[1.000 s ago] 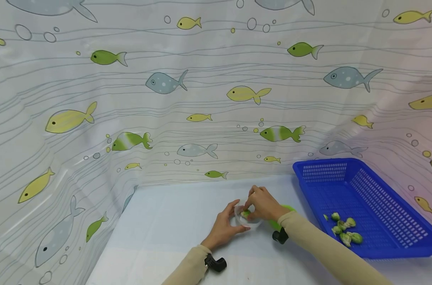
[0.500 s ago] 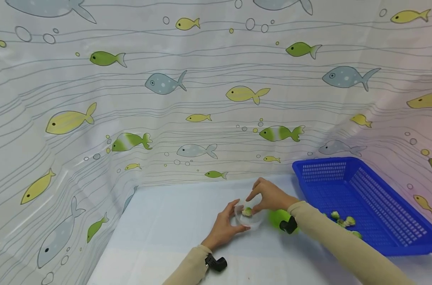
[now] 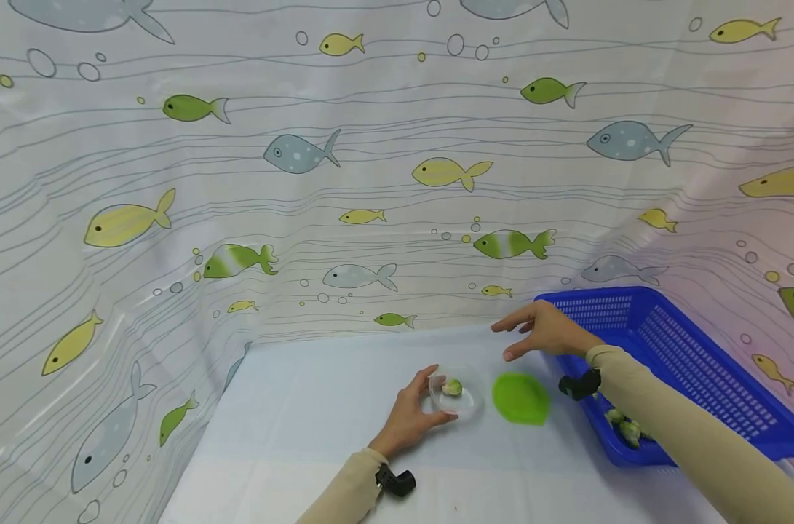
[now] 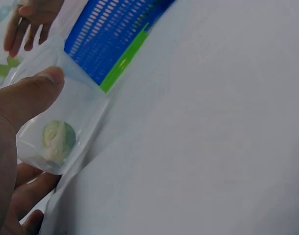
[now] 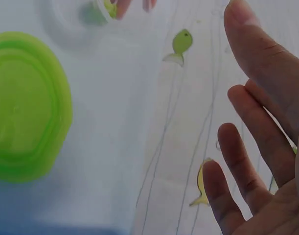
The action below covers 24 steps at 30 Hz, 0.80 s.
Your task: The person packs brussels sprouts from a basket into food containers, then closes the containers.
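My left hand point(image 3: 408, 416) grips a small clear plastic container point(image 3: 465, 409) on the white table, thumb on the near side and fingers on the far side. Inside lies one Brussels sprout point(image 3: 453, 387); the left wrist view shows the sprout point(image 4: 58, 142) through the clear wall. To the right, my right hand point(image 3: 544, 329) is raised off the table near the blue basket's left edge, fingers spread, holding nothing. A green lid point(image 3: 521, 399) lies flat between the container and the basket. In the right wrist view, the lid point(image 5: 24, 107) is left of the outstretched fingers point(image 5: 266, 142).
A blue perforated basket point(image 3: 691, 349) stands at the right, with several Brussels sprouts point(image 3: 626, 428) in its near left corner, partly hidden by my right sleeve. A fish-patterned curtain point(image 3: 370, 240) rises behind the table point(image 3: 292, 422) and along its sides.
My right hand has let go of the Brussels sprout in the container and moved right toward the basket, uncovering the green lid. The left hand still holds the container in place.
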### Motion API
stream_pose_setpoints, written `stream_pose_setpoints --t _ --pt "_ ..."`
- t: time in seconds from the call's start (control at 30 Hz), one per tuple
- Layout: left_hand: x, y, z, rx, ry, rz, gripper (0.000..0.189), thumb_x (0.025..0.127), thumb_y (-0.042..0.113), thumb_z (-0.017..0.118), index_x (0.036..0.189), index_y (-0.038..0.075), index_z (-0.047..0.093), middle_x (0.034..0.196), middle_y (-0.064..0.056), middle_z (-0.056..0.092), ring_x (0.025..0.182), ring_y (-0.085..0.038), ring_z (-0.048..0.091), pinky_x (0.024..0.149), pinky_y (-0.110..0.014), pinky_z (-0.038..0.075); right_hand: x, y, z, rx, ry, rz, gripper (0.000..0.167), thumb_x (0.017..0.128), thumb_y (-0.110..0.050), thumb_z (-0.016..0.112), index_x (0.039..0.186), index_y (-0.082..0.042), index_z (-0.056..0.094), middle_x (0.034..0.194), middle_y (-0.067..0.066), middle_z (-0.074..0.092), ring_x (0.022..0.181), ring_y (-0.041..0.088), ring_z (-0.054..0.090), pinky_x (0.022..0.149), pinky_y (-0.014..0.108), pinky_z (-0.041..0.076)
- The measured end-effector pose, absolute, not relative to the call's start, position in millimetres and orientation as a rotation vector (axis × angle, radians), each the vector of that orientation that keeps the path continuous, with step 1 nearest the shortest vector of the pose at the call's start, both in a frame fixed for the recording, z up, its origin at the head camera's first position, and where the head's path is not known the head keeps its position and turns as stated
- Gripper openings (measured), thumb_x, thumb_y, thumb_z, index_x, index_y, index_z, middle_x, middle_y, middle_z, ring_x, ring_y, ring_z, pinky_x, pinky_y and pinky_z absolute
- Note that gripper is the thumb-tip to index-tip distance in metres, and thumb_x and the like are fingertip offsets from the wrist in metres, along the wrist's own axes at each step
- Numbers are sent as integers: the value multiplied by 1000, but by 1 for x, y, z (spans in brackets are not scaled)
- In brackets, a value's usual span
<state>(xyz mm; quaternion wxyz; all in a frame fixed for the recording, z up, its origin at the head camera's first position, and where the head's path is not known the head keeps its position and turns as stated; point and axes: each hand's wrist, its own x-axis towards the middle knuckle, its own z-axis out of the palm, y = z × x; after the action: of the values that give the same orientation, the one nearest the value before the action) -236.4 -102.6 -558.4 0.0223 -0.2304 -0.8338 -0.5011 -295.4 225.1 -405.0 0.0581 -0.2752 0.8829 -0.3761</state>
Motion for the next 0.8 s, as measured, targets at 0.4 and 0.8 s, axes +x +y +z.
stream_pose_setpoints --t 0.4,0.8 --pt "-237 -103 -557 -705 -2583 -1558 97 83 34 93 161 10 41 150 -8 64 141 -31 60 120 -55 42 -289 294 -403 -597 2583 -1467 53 89 -25 88 138 -13 72 142 14 69 119 17 73 92 23 58" --pt "-237 -102 -557 -703 -2577 -1583 96 82 33 93 161 12 42 150 -9 64 141 -31 59 122 -60 36 -275 361 -421 -435 2695 -1364 57 96 -32 81 146 -9 65 139 0 72 117 -8 64 102 33 53"
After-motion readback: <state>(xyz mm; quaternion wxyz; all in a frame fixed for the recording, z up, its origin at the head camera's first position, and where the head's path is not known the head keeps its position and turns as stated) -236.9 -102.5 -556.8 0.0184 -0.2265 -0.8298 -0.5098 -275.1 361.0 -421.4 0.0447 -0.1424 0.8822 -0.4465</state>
